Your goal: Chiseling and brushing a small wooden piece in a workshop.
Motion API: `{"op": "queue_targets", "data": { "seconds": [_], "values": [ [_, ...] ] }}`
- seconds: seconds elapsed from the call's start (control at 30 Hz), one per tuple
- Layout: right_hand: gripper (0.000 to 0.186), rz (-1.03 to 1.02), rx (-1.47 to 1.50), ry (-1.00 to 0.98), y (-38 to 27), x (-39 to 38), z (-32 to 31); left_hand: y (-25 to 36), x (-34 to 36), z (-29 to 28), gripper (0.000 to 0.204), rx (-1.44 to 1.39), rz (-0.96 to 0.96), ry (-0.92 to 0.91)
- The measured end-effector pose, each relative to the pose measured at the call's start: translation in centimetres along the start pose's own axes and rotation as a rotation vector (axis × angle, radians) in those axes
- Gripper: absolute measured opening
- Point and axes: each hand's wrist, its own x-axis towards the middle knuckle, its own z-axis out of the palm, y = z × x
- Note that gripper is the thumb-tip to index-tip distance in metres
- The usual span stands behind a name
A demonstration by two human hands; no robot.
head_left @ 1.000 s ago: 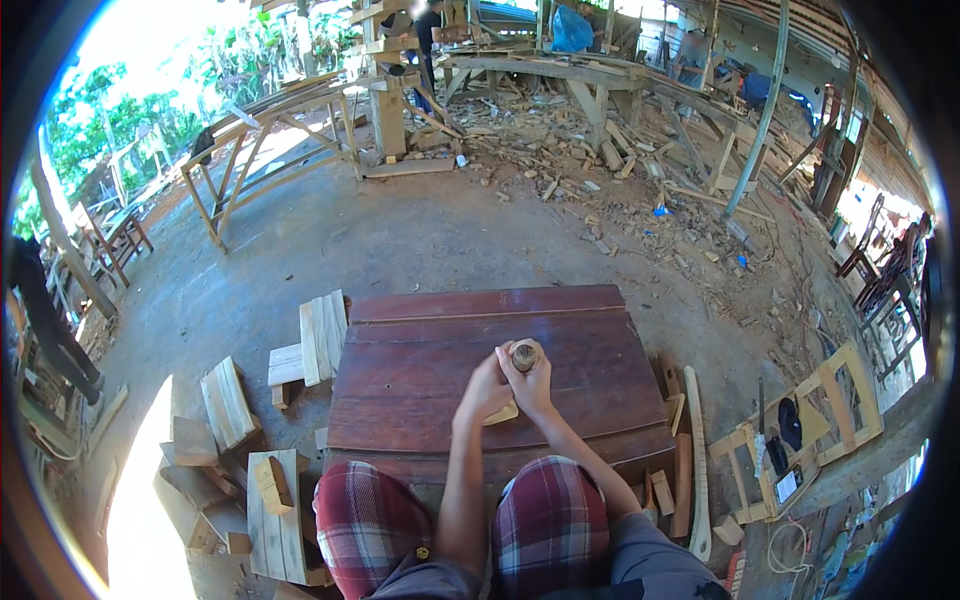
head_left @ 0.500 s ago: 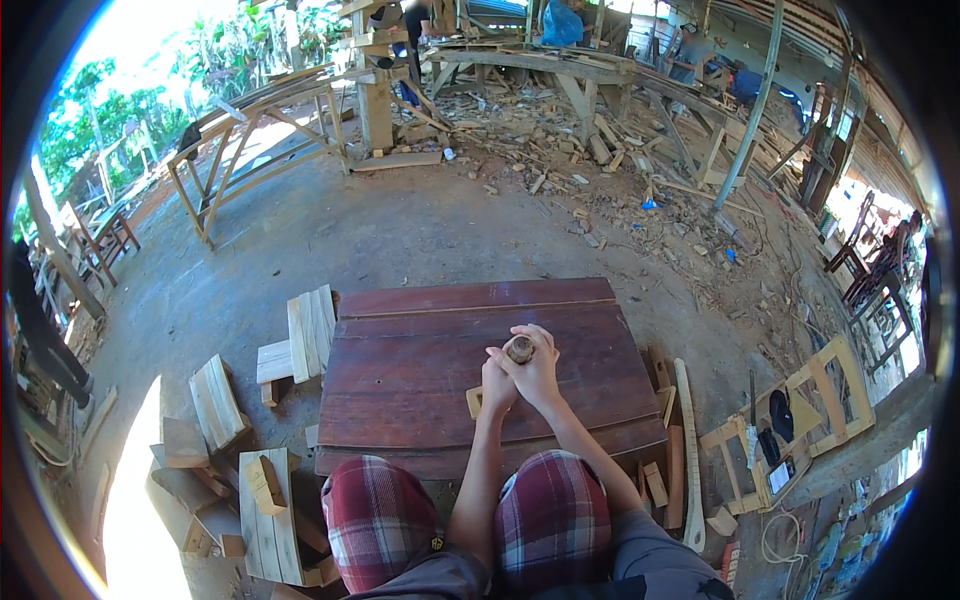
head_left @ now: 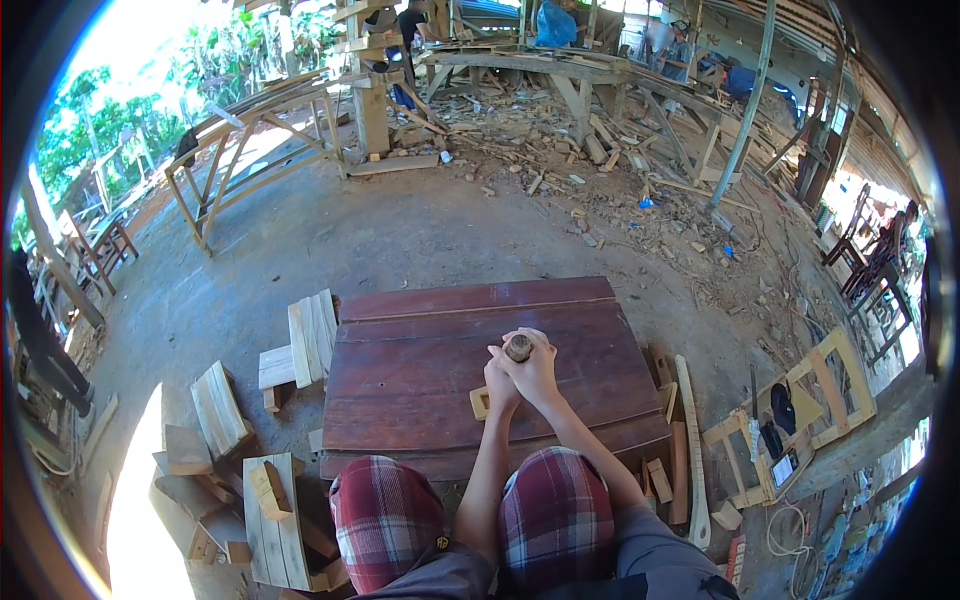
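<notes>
Both my hands are closed together round an upright wooden handle over the dark red wooden tabletop (head_left: 430,360). Only the round brown end of the wooden handle (head_left: 518,348) shows; the lower part of the tool is hidden by my fingers. My left hand (head_left: 500,380) grips it from the near left side, and my right hand (head_left: 537,372) wraps it from the right. Under my left wrist a small pale wood block (head_left: 480,404) with a dark opening lies on the tabletop, partly covered. My knees in plaid cloth press near the tabletop's front edge.
Slatted wood pieces (head_left: 222,408) and a pale board with a block on it (head_left: 275,530) lie at the left. A long pale wooden strip (head_left: 692,450) and a light frame (head_left: 830,390) with small items are at right. Workbenches, wood scraps and people stand farther back.
My hands stay closed round the handle in nearly the same place, with only a slight shift. The whole view has moved a little.
</notes>
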Motion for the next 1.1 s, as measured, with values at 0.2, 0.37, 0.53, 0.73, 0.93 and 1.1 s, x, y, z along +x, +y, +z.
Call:
{"op": "queue_targets", "data": {
  "seconds": [0.2,0.37,0.53,0.73,0.93,1.1],
  "values": [
    [0.023,0.049,0.025,0.01,1.2,-0.2,-0.4,3.5,-1.3,0.0,0.019,-0.077,0.207,-0.063],
    [0.025,0.048,0.03,-0.033,0.7,-0.3,0.2,1.2,-1.2,-0.6,0.017,-0.015,0.228,-0.051],
    [0.027,0.094,0.064,-0.076,0.7,-0.5,0.2,0.7,-0.8,-0.9,0.015,0.062,0.25,-0.049],
    [0.028,0.052,0.028,-0.06,0.9,-0.6,0.2,2.0,-1.0,-1.1,0.024,-0.027,-0.043,-0.014],
    [0.024,-0.049,-0.025,0.004,0.2,-0.5,0.6,2.1,-1.1,-1.4,0.023,-0.164,-0.005,-0.018],
    [0.025,-0.075,-0.038,0.015,-0.3,-0.3,0.6,2.3,-1.1,-1.8,0.023,-0.203,-0.021,-0.04]
  ]
}}
